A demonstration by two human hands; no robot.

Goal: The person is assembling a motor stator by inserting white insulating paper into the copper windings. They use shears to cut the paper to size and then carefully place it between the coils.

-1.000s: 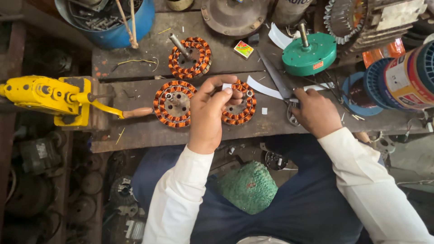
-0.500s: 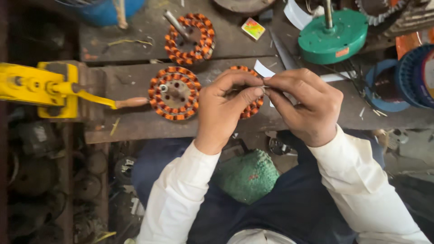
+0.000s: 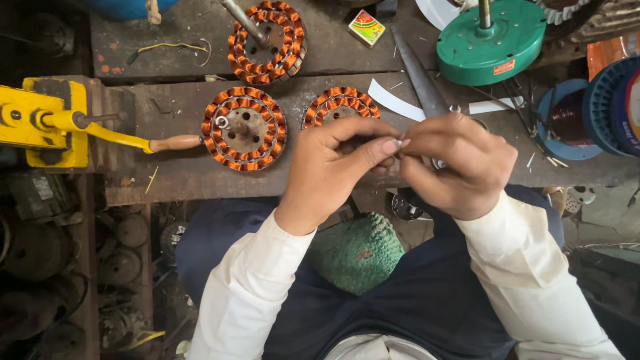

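Note:
My left hand (image 3: 337, 167) and my right hand (image 3: 457, 163) meet fingertip to fingertip above the wooden workbench (image 3: 173, 183), pinching a small pale piece (image 3: 399, 143) between them; too little of it shows to say what it is. Just behind my left hand lies a copper-wound stator (image 3: 340, 103), partly hidden by the fingers. A second stator (image 3: 244, 129) with a metal shaft lies to its left, and a third (image 3: 267, 32) sits further back. Large scissors (image 3: 421, 80) lie behind my right hand, over white paper strips (image 3: 393, 101).
A yellow hand-crank winder (image 3: 47, 120) with a wooden handle is clamped at the bench's left end. A green round motor housing (image 3: 492, 39) stands at the back right, blue wire spools (image 3: 600, 100) at the far right, a small matchbox (image 3: 366, 27) behind. Old motor parts crowd the floor at left.
My right hand left the scissors and came to my left hand; both now pinch together in front of the stator. The camera has moved closer.

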